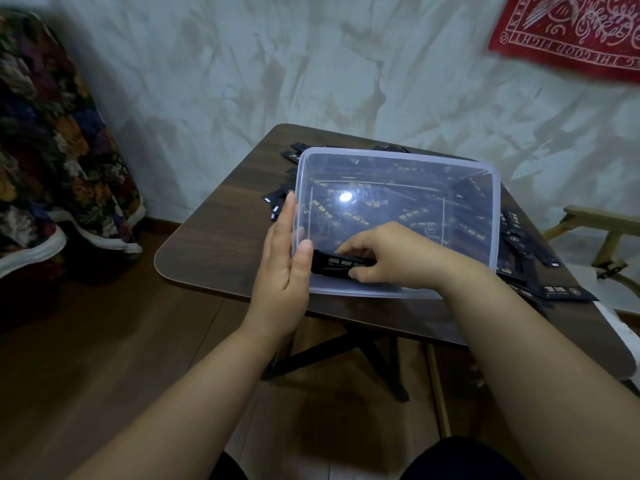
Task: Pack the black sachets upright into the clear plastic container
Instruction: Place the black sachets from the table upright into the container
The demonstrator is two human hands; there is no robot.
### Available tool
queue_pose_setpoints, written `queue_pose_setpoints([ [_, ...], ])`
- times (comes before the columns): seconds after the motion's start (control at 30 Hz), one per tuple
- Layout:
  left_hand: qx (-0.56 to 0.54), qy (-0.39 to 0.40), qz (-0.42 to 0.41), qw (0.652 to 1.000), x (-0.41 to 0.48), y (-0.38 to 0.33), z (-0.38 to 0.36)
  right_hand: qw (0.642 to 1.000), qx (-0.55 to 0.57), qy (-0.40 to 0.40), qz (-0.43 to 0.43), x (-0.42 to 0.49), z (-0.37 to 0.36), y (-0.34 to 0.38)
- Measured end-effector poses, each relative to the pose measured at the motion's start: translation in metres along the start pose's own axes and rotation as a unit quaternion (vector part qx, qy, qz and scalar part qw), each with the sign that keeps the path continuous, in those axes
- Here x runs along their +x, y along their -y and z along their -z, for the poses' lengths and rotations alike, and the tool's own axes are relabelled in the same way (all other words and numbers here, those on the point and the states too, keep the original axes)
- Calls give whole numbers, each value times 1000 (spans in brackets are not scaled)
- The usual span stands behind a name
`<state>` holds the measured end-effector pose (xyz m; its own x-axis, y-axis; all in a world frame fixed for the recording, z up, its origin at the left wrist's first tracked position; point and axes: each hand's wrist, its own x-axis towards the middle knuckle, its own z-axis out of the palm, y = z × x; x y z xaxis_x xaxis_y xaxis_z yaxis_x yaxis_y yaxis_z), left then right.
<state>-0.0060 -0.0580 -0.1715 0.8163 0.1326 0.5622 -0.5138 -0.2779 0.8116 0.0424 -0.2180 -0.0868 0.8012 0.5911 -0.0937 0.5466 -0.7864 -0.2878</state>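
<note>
A clear plastic container stands on a small dark wooden table, tipped a little toward me. My right hand reaches inside it and pinches a black sachet with gold print, set on its long edge against the near wall. My left hand lies flat with straight fingers against the container's left outer wall, the thumb over the rim. More black sachets lie loose on the table under and around the container, to its left and to its right.
The table stands on black crossed legs over a wood floor. A patterned quilt hangs at the left. A light wooden frame stands at the right, and a red cloth hangs on the pale wall.
</note>
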Motion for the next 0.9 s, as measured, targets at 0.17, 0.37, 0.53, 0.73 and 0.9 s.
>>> queue_pose_setpoints([
  [0.17, 3, -1, -2, 1000, 0, -1, 0, 998, 58, -31, -17, 0, -3, -7],
  [0.37, -22, -3, 9, 1000, -1, 1, 0, 981, 169, -85, -33, -1, -2, -13],
  [0.53, -22, -5, 7, 1000, -1, 1, 0, 893, 335, -285, -93, 10, -6, -6],
  [0.73, -17, -12, 6, 1000, 0, 3, -1, 941, 135, -286, -124, 25, -21, 22],
  [0.9, -11, -14, 8, 1000, 0, 1, -1, 948, 140, -261, -116, 25, -21, 28],
])
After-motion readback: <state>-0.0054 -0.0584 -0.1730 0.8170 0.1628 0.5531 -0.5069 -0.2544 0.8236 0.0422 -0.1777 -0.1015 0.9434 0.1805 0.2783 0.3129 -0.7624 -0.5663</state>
